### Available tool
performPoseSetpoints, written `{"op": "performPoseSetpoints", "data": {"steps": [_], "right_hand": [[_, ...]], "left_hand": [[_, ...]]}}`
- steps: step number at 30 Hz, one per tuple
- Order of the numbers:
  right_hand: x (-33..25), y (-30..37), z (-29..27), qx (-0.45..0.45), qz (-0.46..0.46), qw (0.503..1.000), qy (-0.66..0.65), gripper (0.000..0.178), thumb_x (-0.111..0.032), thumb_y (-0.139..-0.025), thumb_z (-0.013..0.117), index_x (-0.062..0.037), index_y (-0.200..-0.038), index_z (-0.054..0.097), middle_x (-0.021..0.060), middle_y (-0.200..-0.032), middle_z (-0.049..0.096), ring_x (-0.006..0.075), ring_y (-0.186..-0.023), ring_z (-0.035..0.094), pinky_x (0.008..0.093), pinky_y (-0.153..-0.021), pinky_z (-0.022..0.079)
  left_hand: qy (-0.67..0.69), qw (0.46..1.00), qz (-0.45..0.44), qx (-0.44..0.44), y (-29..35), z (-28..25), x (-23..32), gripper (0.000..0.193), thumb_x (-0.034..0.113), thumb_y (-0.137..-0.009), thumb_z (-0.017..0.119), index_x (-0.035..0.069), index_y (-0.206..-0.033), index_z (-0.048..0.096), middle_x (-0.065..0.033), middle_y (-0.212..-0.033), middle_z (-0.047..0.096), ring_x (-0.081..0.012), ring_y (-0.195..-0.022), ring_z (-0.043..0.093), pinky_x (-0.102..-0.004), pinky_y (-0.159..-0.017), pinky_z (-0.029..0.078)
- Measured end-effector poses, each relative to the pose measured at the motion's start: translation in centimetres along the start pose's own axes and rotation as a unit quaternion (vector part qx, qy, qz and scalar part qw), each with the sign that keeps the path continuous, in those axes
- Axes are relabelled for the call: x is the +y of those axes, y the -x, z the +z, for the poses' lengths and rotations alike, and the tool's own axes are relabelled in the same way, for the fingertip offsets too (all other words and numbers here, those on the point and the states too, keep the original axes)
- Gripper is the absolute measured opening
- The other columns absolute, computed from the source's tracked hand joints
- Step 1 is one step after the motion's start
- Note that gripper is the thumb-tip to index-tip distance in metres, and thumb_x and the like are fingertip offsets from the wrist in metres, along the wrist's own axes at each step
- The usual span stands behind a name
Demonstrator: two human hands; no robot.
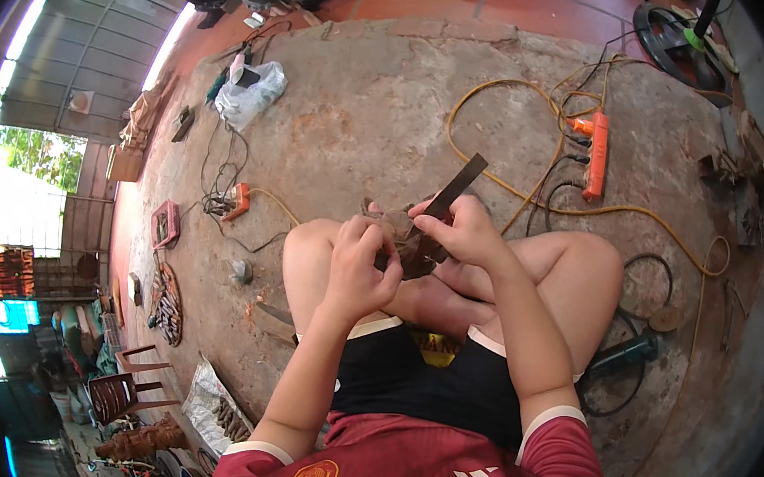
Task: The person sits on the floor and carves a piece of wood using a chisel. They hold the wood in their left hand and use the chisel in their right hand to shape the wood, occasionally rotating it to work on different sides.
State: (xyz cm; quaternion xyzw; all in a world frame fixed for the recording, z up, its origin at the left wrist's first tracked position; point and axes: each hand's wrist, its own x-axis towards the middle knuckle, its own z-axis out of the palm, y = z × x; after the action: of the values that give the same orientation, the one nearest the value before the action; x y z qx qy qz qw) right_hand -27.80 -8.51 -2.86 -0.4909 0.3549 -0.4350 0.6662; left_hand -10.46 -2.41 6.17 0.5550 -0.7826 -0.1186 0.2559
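Two hands (366,257) (468,234); one dark strip (457,186)

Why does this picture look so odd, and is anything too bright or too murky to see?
Head view: the fisheye lens leaves a dark round border and bends the wall; head view, left side: the window partly washes out to white; head view, centre: the brown piece between left hand and right hand is too dark for fine detail, though the strip has a clear outline.
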Motion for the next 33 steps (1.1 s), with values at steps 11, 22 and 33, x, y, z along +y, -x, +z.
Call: {"op": "performPoseSetpoints", "data": {"steps": [11, 22, 33], "right_hand": [[0.8, 0.1, -0.7, -0.001, -0.01, 0.997, 0.071, 0.027, -0.021, -0.081, 0.077, 0.0052, -0.08, 0.07, 0.0097, -0.063, 0.065, 0.0099, -0.057, 0.057, 0.0326, -0.05, 0.045], [1.3, -0.2, 0.0, 0.017, -0.019, 0.997, 0.076, 0.039, -0.025, -0.08, 0.079, 0.0066, -0.066, 0.06, 0.011, -0.055, 0.057, 0.0115, -0.053, 0.051, 0.0349, -0.046, 0.041], [-0.3, 0.2, -0.9, -0.023, -0.037, 0.994, 0.102, 0.008, -0.008, -0.089, 0.069, -0.0008, -0.092, 0.07, 0.0056, -0.091, 0.072, 0.0089, -0.079, 0.062, 0.0265, -0.069, 0.051]], "left_hand": [[0.012, 1.0, 0.014, 0.01, 0.6, 0.5, -0.1, 0.019, 0.002, -0.066, 0.066, 0.005, -0.079, 0.054, -0.0133, -0.088, 0.055, -0.0333, -0.084, 0.055, -0.0423, -0.073, 0.046], [0.006, 1.0, 0.014, 0.019, 0.9, 0.5, -0.6, 0.018, 0.002, -0.065, 0.066, 0.005, -0.079, 0.054, -0.0135, -0.088, 0.055, -0.0336, -0.084, 0.055, -0.0422, -0.073, 0.046], [0.016, 1.0, 0.014, 0.019, 0.7, 0.6, -0.4, 0.018, 0.002, -0.065, 0.066, 0.005, -0.078, 0.055, -0.0132, -0.087, 0.054, -0.0333, -0.082, 0.054, -0.0419, -0.071, 0.046]]}}
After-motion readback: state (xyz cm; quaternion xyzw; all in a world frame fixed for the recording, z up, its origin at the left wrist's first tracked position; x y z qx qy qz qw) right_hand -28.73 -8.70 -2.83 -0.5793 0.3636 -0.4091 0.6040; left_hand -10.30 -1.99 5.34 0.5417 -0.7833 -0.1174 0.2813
